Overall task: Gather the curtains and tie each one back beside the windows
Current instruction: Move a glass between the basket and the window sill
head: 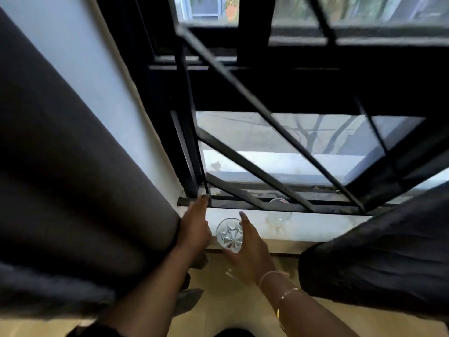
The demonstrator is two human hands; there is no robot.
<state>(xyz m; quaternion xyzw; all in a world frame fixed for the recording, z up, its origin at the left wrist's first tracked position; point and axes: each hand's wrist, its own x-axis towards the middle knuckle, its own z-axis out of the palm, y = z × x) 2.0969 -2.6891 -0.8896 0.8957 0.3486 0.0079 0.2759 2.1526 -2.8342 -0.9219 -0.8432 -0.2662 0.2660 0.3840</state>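
Note:
A dark grey curtain (73,190) hangs bunched on the left, beside the window. A second dark curtain (379,259) is bunched at the lower right. My left hand (195,224) reaches past the left curtain's edge, fingers stretched toward the corner of the black window frame (192,166), holding nothing. My right hand (250,249) is spread open beside a clear cut-glass tumbler (229,233) on the sill, fingers at its right side, not closed on it.
The white marble sill (315,226) carries a second clear glass (278,214) further back. Black diagonal security bars (267,117) cover the window. A beige tiled floor (230,307) lies below, with a dark shape near my left forearm.

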